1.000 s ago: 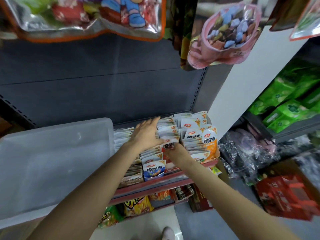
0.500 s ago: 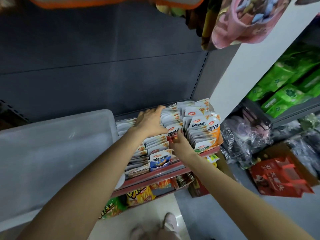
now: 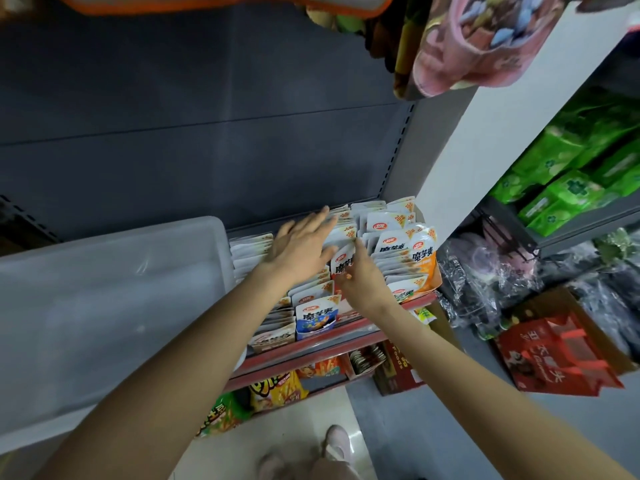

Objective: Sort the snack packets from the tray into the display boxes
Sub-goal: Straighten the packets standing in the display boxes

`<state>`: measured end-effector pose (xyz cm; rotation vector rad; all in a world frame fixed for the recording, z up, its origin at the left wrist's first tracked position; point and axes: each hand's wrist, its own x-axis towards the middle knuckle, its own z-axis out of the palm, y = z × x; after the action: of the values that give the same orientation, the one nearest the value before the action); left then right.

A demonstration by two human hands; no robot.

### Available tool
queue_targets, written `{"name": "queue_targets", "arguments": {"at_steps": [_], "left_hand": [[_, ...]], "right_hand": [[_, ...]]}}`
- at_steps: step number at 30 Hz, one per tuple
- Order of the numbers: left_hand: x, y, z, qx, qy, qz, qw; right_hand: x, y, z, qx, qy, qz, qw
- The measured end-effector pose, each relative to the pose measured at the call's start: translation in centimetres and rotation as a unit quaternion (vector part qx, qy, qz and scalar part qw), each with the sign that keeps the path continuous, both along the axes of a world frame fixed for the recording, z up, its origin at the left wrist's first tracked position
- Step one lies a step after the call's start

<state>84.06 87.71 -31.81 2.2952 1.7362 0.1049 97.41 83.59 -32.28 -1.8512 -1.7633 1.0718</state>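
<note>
Rows of white snack packets stand in display boxes on the red-edged shelf (image 3: 346, 336). My left hand (image 3: 303, 245) lies flat with straight fingers on top of the middle rows, pressing the packets back. My right hand (image 3: 360, 275) pinches a red-and-white packet (image 3: 343, 263) upright in the row just right of my left hand. A blue-fronted display box (image 3: 315, 318) sits at the shelf front, an orange-fronted box (image 3: 424, 261) at the right end. The translucent plastic tray (image 3: 104, 306) stands at the left on the shelf; no packets show inside it.
Hanging snack bags (image 3: 467, 39) dangle overhead at the top. A lower shelf holds yellow chip bags (image 3: 277, 389). Green packs (image 3: 571, 174) fill a side shelf at right, above wrapped goods and a red gift box (image 3: 557, 355) on the floor. My shoes (image 3: 332, 445) show below.
My left hand has flattened and slid slightly back over the rows. My right hand has stayed on the red-and-white packet and pushed it further into its row. The camera tilted down.
</note>
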Motion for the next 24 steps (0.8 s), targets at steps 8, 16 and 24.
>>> {"name": "queue_targets", "arguments": {"at_steps": [8,16,24], "left_hand": [[1.1,-2.0,1.5,0.084,-0.124,0.031,0.988],[5.4,-2.4,1.8,0.099,-0.138,-0.020,0.985],[8.9,-2.0,1.2,0.090,-0.140,0.092,0.982]], "right_hand": [[2.1,-0.3,3.5,0.095,-0.035,0.056,0.993],[10.2,3.1,3.7,0.183,-0.187,0.138,0.955],[14.3,6.3,2.3,0.201,-0.138,0.245,0.939]]}}
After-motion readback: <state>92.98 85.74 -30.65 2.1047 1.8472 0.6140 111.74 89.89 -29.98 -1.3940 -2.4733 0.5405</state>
